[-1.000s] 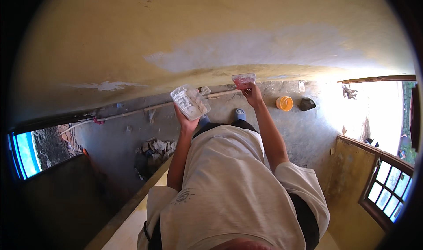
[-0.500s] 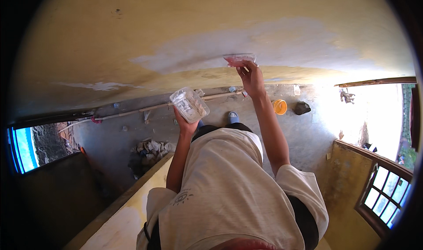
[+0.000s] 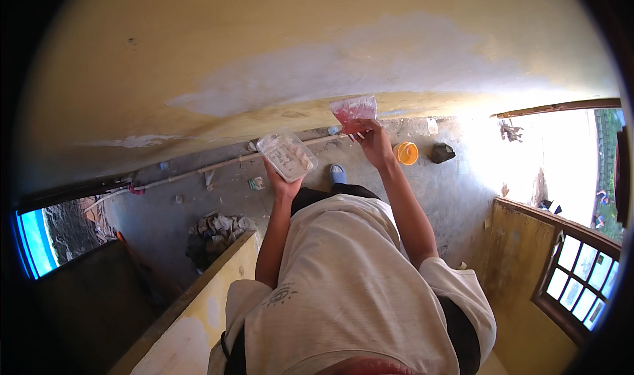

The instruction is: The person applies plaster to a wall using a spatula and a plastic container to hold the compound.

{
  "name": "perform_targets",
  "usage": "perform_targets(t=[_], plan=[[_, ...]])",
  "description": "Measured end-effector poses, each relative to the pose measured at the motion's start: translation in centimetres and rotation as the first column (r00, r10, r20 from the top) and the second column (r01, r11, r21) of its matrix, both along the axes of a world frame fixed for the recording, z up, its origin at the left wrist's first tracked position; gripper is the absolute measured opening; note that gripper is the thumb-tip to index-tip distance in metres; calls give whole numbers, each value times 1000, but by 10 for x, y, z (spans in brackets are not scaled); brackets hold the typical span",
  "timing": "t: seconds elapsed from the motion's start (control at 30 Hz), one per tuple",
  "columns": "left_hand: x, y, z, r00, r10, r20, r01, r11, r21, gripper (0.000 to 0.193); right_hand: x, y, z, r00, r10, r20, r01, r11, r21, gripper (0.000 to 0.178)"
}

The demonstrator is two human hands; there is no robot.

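Note:
My left hand [image 3: 285, 185] holds a clear plastic tub [image 3: 288, 156] from below, its inside smeared with whitish paste. Between the fingers and thumb of my right hand [image 3: 375, 144] is a red putty scraper [image 3: 354, 113], its wide blade pointing up and streaked with white. The scraper looks to be apart from the wall, though depth is hard to judge. Ahead stands a yellow wall [image 3: 277, 18] with a broad pale grey-white patch [image 3: 370, 58] on it. Another, smaller white streak [image 3: 129, 141] marks the wall at the lower left.
A long pole [image 3: 218, 165] lies on the grey floor along the wall. To the right are an orange bucket [image 3: 406, 153] and a black bag [image 3: 442, 153]. Crumpled sacks [image 3: 221, 233] lie at left, beside a low partition wall [image 3: 224, 263]. A bright doorway opens at far right.
My right hand has drawn the scraper down and back from the wall patch, tilting its blade upward. The tub has shifted slightly and tipped to show its inside. The view has moved slightly.

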State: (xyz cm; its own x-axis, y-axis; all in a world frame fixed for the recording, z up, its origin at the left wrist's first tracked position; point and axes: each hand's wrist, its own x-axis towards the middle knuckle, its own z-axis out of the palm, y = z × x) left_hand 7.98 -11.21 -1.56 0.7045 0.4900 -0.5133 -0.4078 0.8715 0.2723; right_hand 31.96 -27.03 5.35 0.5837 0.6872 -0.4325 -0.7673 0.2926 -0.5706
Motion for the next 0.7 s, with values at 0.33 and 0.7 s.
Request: perform_targets(t=[0.33, 0.7], plan=[[-10, -13, 17, 997, -42, -69, 48, 996, 76, 74, 77, -6, -139, 987, -155, -45, 143, 967, -210, 15], [20, -30, 18, 991, -126, -43, 127, 992, 15, 66, 89, -22, 132, 941, -255, 221, 240, 966, 95, 14]])
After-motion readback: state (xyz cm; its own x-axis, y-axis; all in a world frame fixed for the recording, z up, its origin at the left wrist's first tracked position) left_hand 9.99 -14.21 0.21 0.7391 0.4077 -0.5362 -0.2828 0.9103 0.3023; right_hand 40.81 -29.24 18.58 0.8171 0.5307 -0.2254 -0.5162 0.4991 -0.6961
